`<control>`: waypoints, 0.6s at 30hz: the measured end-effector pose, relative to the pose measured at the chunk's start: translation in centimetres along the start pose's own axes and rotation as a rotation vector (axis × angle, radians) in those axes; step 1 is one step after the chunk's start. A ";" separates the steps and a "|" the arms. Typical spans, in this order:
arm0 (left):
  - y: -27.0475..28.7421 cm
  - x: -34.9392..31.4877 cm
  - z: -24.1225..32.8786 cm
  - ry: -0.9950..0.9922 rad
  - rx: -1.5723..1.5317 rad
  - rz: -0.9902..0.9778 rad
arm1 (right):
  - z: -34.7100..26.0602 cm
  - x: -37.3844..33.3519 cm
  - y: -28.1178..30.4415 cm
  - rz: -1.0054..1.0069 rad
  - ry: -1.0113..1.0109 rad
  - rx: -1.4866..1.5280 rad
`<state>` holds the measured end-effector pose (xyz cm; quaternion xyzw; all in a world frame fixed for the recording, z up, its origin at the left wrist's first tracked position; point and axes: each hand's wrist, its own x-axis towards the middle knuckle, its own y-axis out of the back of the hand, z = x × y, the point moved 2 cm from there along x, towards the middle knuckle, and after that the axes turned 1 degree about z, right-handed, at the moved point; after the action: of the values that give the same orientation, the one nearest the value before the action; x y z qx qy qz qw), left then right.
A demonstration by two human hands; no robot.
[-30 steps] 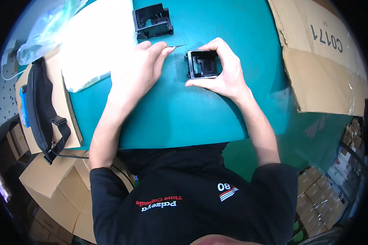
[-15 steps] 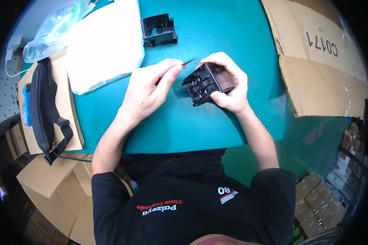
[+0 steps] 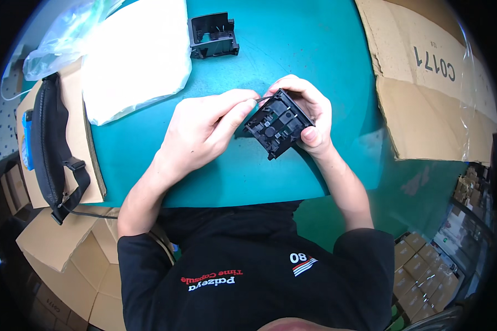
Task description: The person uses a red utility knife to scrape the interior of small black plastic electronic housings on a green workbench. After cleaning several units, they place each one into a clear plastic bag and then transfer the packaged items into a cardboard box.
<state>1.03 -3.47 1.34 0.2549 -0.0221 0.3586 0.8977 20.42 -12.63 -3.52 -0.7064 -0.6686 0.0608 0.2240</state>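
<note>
A black plastic housing with moulded compartments hangs over the green table, tilted. My right hand grips it from the right, thumb on the near edge and fingers behind the far side. My left hand is closed in a pinch on a thin dark pointed tool, whose exact kind I cannot make out. Its tip meets the far left edge of the housing. Farther off, a second black plastic housing rests on the table beside a white plastic-wrapped stack.
The white wrapped stack and a clear bag occupy the far left. A black strap pouch lies on cardboard at the left. A large carton borders the right side. Below left stands an open box.
My right hand has turned the housing so its inner compartments face up more. The tool in my left hand has moved right and down, from apart to against the housing's edge.
</note>
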 end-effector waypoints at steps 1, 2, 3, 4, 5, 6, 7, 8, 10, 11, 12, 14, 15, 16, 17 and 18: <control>0.0 0.0 0.0 -0.022 0.003 0.004 | 0.0 0.0 0.0 0.004 -0.007 0.005; 0.0 -0.1 0.0 -0.026 -0.004 0.010 | 0.0 0.0 -0.1 0.008 -0.014 0.010; -0.1 -0.1 -0.1 -0.030 -0.009 0.018 | 0.0 0.0 -0.1 0.011 -0.020 0.016; -0.1 -0.2 -0.1 -0.034 -0.014 0.025 | -0.1 0.0 -0.1 0.009 -0.020 0.011; -0.1 -0.2 -0.1 -0.033 -0.008 0.023 | -0.1 0.0 -0.2 0.007 -0.020 0.006; -0.1 -0.2 0.0 -0.031 -0.004 0.018 | -0.1 0.0 -0.1 0.008 -0.022 0.001; 0.0 -0.1 0.0 -0.028 0.000 0.014 | 0.0 0.0 -0.1 -0.002 -0.021 0.001; 0.0 -0.1 0.0 0.000 -0.005 0.005 | 0.1 0.1 0.0 -0.013 -0.020 0.000; 0.2 -0.1 0.3 0.051 -0.009 -0.010 | 0.2 0.1 0.0 -0.021 -0.019 0.002; 0.2 -0.2 0.3 0.045 -0.002 -0.007 | 0.2 0.0 -0.2 -0.016 -0.024 0.005; 0.2 -0.2 0.4 0.038 0.006 -0.002 | 0.1 0.0 -0.2 -0.013 -0.027 0.007; 0.1 -0.2 0.3 0.006 0.013 0.010 | 0.1 0.1 -0.1 -0.032 -0.013 -0.007; 0.0 -0.2 0.2 -0.017 0.011 0.015 | 0.1 0.1 -0.1 -0.039 -0.008 -0.013; -0.1 -0.3 0.1 -0.041 0.008 0.019 | 0.1 0.1 -0.1 -0.035 -0.003 -0.009; -0.1 -0.3 0.2 -0.039 0.018 0.018 | 0.1 0.1 -0.2 -0.031 0.002 -0.004; 0.0 -0.3 0.2 -0.039 0.026 0.015 | 0.1 0.1 -0.3 -0.025 0.008 -0.001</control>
<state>0.83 -3.74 1.42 0.2733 -0.0368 0.3608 0.8909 20.16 -12.49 -3.50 -0.6983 -0.6767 0.0548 0.2269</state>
